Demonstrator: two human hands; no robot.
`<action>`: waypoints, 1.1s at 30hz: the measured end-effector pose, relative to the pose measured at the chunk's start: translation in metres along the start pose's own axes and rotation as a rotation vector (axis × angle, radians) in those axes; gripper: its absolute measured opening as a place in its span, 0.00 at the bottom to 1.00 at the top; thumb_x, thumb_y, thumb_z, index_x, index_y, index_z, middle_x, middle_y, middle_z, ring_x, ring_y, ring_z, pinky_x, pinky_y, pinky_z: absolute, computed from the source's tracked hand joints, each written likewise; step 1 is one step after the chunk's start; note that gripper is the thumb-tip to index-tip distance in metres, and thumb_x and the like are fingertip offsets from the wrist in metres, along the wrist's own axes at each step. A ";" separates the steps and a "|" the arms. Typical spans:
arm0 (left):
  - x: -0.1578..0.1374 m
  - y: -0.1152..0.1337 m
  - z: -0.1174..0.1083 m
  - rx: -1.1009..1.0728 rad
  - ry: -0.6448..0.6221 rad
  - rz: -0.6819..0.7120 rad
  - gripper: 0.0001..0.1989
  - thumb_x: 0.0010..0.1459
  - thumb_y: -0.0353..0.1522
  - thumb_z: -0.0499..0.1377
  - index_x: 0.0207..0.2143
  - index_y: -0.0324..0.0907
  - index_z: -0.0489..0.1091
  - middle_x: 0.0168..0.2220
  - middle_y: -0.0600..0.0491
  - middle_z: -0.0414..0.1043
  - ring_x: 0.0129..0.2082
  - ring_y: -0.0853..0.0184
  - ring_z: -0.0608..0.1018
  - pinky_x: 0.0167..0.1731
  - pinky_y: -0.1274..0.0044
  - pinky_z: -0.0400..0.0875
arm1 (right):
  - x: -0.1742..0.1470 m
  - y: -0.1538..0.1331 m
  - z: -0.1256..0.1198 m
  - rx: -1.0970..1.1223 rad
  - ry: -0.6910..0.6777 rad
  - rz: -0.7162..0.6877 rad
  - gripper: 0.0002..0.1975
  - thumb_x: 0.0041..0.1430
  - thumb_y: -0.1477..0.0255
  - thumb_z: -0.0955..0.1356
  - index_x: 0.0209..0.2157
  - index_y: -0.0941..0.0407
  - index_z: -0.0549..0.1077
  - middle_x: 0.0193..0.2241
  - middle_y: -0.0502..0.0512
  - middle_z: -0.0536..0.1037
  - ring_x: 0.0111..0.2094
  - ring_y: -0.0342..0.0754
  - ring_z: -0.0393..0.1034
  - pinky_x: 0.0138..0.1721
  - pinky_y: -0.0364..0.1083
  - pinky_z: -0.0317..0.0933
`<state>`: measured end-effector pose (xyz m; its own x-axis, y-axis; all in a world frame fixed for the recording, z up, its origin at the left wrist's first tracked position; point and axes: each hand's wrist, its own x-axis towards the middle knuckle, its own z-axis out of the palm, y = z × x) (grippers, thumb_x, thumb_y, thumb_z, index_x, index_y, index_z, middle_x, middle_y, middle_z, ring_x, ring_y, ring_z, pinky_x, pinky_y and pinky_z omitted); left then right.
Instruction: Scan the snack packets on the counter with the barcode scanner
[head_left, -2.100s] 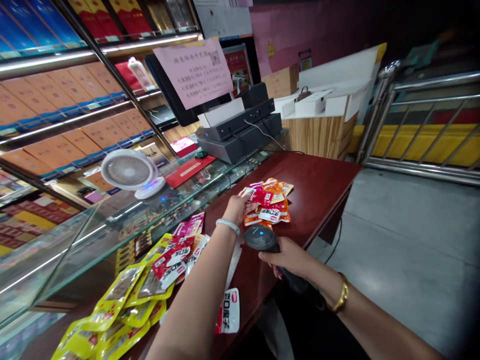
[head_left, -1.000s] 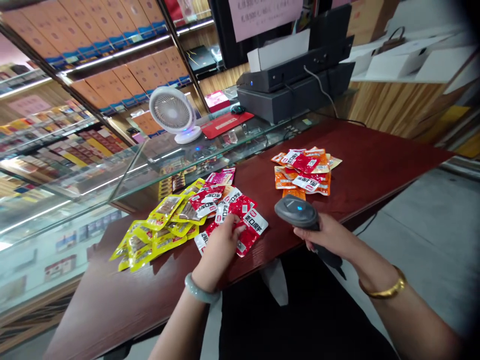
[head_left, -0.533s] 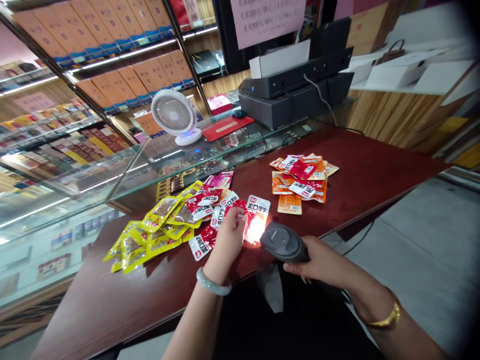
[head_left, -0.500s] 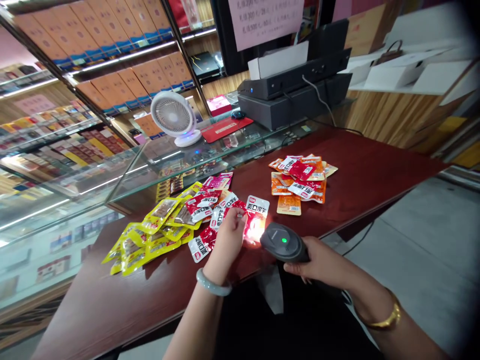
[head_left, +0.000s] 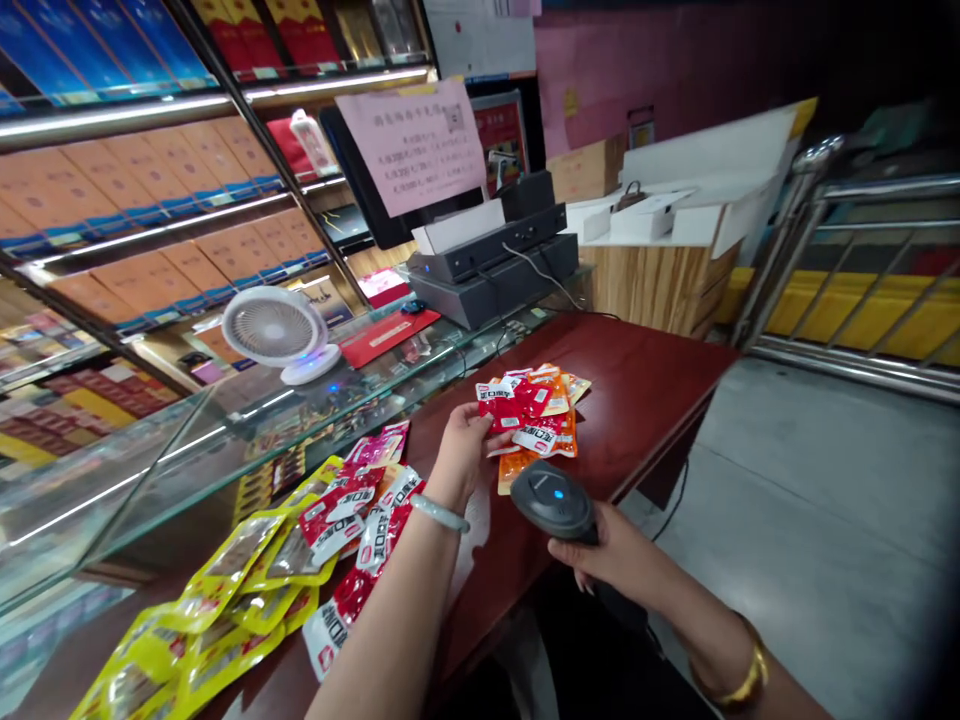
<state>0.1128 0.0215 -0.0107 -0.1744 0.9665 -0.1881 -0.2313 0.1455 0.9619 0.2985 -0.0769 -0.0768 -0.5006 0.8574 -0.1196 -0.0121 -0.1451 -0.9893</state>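
Note:
My left hand (head_left: 466, 447), with a pale bangle on its wrist, pinches the edge of a red-and-white snack packet (head_left: 501, 408). That packet is at the near left side of a pile of orange and red packets (head_left: 556, 440). My right hand (head_left: 626, 560) is wrapped round a black barcode scanner (head_left: 553, 500), whose small light shows blue. The scanner's head is just in front of the pile. Left of my left forearm lie more red-and-white packets (head_left: 373, 540), beside a heap of yellow packets (head_left: 225, 585).
The dark red table (head_left: 637, 365) meets a glass counter (head_left: 255, 420). On the counter are a white fan (head_left: 277, 328), a red mat (head_left: 386, 338) and a black cash register (head_left: 487, 265). Boxed goods fill the shelves behind. A metal railing (head_left: 862, 270) stands at the right.
My left hand has carried a red-and-white packet from beside the left heap to the right pile. The scanner's bright beam is gone and its light went from green to blue. The view has turned right.

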 end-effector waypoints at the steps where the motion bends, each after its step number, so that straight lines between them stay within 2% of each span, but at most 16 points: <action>1: 0.010 0.001 0.007 -0.014 -0.013 -0.007 0.12 0.55 0.22 0.59 0.42 0.37 0.64 0.34 0.49 0.73 0.29 0.70 0.80 0.36 0.72 0.80 | 0.000 0.002 -0.001 0.006 0.002 0.004 0.19 0.52 0.57 0.73 0.35 0.56 0.68 0.16 0.42 0.66 0.15 0.40 0.62 0.18 0.39 0.58; 6: 0.040 0.000 0.029 -0.023 -0.016 -0.086 0.19 0.54 0.20 0.59 0.48 0.36 0.63 0.29 0.53 0.71 0.28 0.70 0.79 0.38 0.74 0.78 | -0.002 0.004 -0.005 -0.003 0.016 -0.004 0.18 0.53 0.58 0.72 0.36 0.56 0.68 0.15 0.42 0.66 0.14 0.39 0.62 0.17 0.38 0.57; 8: 0.041 -0.002 0.029 0.010 -0.054 -0.093 0.21 0.53 0.21 0.61 0.49 0.35 0.62 0.28 0.53 0.71 0.27 0.70 0.79 0.37 0.76 0.77 | -0.002 0.003 -0.006 -0.008 0.020 -0.006 0.18 0.53 0.57 0.72 0.35 0.56 0.68 0.15 0.42 0.66 0.15 0.39 0.62 0.17 0.38 0.57; 10: 0.034 -0.005 0.021 0.100 -0.088 -0.039 0.23 0.53 0.24 0.62 0.51 0.36 0.60 0.29 0.53 0.72 0.25 0.70 0.79 0.32 0.76 0.77 | -0.003 0.001 -0.006 -0.023 0.013 -0.004 0.19 0.53 0.56 0.72 0.35 0.56 0.68 0.15 0.42 0.67 0.15 0.40 0.63 0.18 0.38 0.58; 14: 0.009 -0.005 -0.020 0.507 -0.063 0.159 0.19 0.54 0.30 0.60 0.49 0.39 0.64 0.32 0.52 0.74 0.25 0.71 0.77 0.25 0.79 0.73 | -0.005 0.001 -0.006 -0.072 0.006 0.003 0.20 0.53 0.54 0.71 0.33 0.57 0.68 0.15 0.43 0.68 0.15 0.41 0.64 0.19 0.40 0.58; 17: -0.009 0.005 -0.068 0.837 -0.016 0.279 0.15 0.56 0.33 0.58 0.46 0.41 0.69 0.34 0.50 0.77 0.32 0.68 0.78 0.31 0.78 0.72 | -0.005 0.004 -0.002 -0.121 -0.003 0.019 0.21 0.53 0.53 0.71 0.32 0.57 0.68 0.14 0.45 0.69 0.16 0.42 0.65 0.20 0.41 0.59; 19: -0.020 0.016 -0.102 1.058 0.071 0.289 0.14 0.56 0.34 0.58 0.45 0.41 0.72 0.37 0.49 0.78 0.36 0.65 0.78 0.36 0.75 0.71 | -0.002 0.006 0.002 -0.132 -0.031 0.019 0.21 0.54 0.53 0.70 0.32 0.57 0.68 0.15 0.46 0.69 0.16 0.43 0.65 0.20 0.41 0.59; 21: -0.030 0.026 -0.132 1.290 0.155 0.241 0.14 0.57 0.36 0.58 0.43 0.41 0.74 0.39 0.47 0.78 0.38 0.62 0.78 0.39 0.73 0.69 | 0.002 0.005 0.009 -0.138 -0.079 0.022 0.21 0.54 0.53 0.70 0.31 0.57 0.68 0.16 0.47 0.70 0.17 0.43 0.65 0.21 0.42 0.59; 23: -0.038 0.032 -0.155 1.495 0.188 0.181 0.15 0.56 0.38 0.58 0.42 0.41 0.75 0.40 0.45 0.78 0.40 0.60 0.77 0.41 0.71 0.68 | 0.006 0.001 0.019 -0.148 -0.116 0.028 0.21 0.54 0.53 0.71 0.32 0.58 0.68 0.16 0.47 0.71 0.17 0.43 0.65 0.21 0.42 0.59; 26: -0.049 0.030 -0.172 1.687 0.125 0.129 0.19 0.52 0.42 0.62 0.43 0.41 0.75 0.43 0.43 0.76 0.45 0.56 0.75 0.45 0.69 0.66 | 0.012 -0.008 0.034 -0.176 -0.128 0.034 0.22 0.53 0.53 0.71 0.33 0.58 0.67 0.15 0.46 0.70 0.16 0.43 0.65 0.20 0.42 0.59; 30: -0.059 0.020 -0.177 1.764 0.055 0.118 0.29 0.45 0.49 0.64 0.48 0.45 0.71 0.48 0.44 0.71 0.51 0.50 0.70 0.47 0.64 0.64 | 0.016 -0.017 0.051 -0.230 -0.156 0.042 0.21 0.54 0.54 0.71 0.34 0.58 0.68 0.15 0.46 0.70 0.16 0.43 0.65 0.20 0.42 0.59; 33: -0.063 0.014 -0.179 1.765 0.058 0.127 0.27 0.44 0.50 0.64 0.44 0.46 0.72 0.48 0.44 0.70 0.52 0.49 0.68 0.47 0.61 0.62 | 0.017 -0.018 0.059 -0.262 -0.177 0.058 0.20 0.54 0.55 0.71 0.34 0.58 0.68 0.15 0.46 0.70 0.16 0.44 0.66 0.21 0.42 0.60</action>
<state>-0.0506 -0.0757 -0.0211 -0.1469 0.9866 -0.0707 0.9889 0.1479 0.0101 0.2393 -0.0887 -0.0564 -0.6370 0.7488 -0.1831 0.2326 -0.0398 -0.9718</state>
